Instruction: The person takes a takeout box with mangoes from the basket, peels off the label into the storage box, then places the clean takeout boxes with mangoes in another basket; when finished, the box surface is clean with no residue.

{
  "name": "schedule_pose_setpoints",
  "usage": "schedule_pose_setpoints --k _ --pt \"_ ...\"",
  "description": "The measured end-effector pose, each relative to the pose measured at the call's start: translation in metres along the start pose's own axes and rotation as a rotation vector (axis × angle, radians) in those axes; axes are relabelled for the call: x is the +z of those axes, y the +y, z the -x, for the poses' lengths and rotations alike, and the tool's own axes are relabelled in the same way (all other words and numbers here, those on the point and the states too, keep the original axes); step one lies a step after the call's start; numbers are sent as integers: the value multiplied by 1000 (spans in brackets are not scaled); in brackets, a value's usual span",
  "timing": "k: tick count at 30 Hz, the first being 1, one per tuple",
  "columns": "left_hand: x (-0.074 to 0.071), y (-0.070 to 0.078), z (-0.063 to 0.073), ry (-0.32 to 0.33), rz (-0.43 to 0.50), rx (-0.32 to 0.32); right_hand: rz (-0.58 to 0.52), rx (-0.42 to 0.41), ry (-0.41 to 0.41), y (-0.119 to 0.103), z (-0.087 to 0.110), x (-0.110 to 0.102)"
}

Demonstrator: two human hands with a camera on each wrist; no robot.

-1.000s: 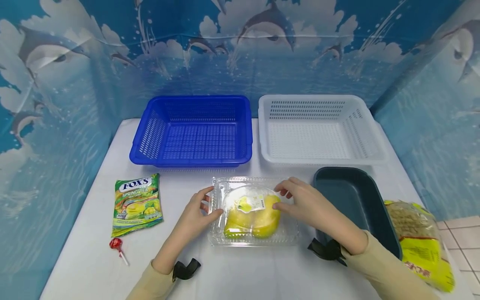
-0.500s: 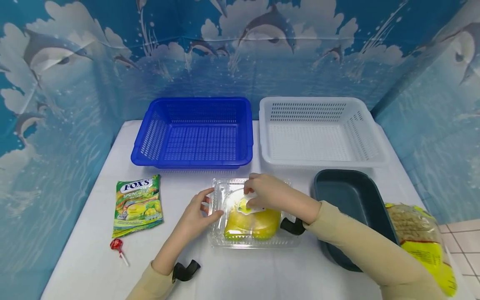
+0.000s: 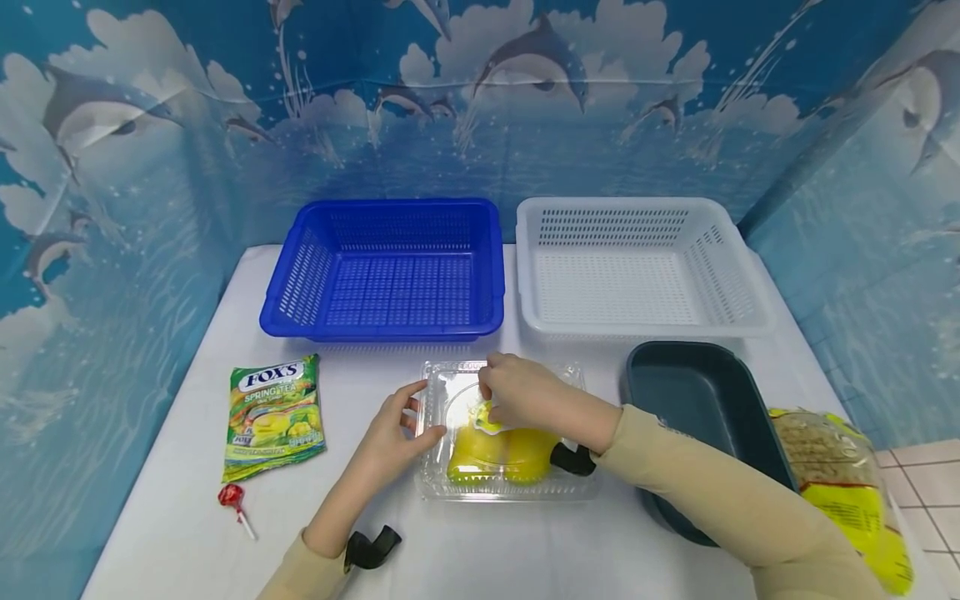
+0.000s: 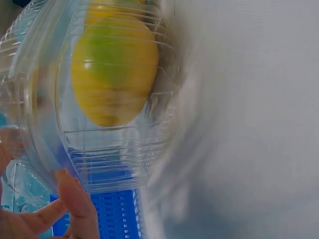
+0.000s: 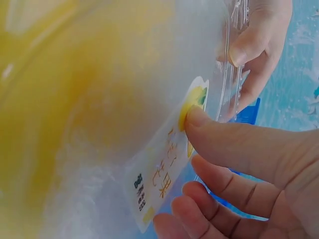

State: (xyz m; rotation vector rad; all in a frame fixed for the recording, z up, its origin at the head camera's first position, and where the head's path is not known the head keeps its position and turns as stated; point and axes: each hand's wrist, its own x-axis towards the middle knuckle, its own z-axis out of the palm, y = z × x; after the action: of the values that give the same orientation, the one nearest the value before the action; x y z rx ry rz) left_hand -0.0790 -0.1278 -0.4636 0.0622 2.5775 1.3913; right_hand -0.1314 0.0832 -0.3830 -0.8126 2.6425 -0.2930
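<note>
A clear plastic clamshell container lies on the white table in the head view, with two yellow, partly green, mango-like fruits inside. My left hand grips its left rim, thumb on the lid side and fingers at the outer edge. On the lid is a white paper label with a yellow fruit picture and printing. My right hand reaches across the lid and pinches the label's left end, the thumb over the picture and the other fingers curled close by. The right hand hides much of the label in the head view.
A blue basket and a white basket stand behind. Right of the container is a dark teal tray, beyond it a yellow bag of noodle-like food. At left lie a green candy bag and a red lollipop.
My right hand has moved left from the container's right side to the label's left end and now pinches there. The left hand stays on the left rim.
</note>
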Motion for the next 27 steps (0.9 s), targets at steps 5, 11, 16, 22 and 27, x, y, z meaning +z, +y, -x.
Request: schedule_pose_setpoints --k 5,11,16,22,27 --pt "0 2 0 0 2 1 32 -17 2 -2 -2 2" --pt "1 2 -1 -3 -4 6 22 -23 -24 -5 -4 1" --pt "1 1 -1 -2 -12 4 -1 -11 -49 -6 -4 0" --pt "0 1 0 -3 -6 -13 -12 -30 -45 -5 -3 0" --pt "0 2 0 -6 0 -14 -6 -63 -38 -5 -3 -1"
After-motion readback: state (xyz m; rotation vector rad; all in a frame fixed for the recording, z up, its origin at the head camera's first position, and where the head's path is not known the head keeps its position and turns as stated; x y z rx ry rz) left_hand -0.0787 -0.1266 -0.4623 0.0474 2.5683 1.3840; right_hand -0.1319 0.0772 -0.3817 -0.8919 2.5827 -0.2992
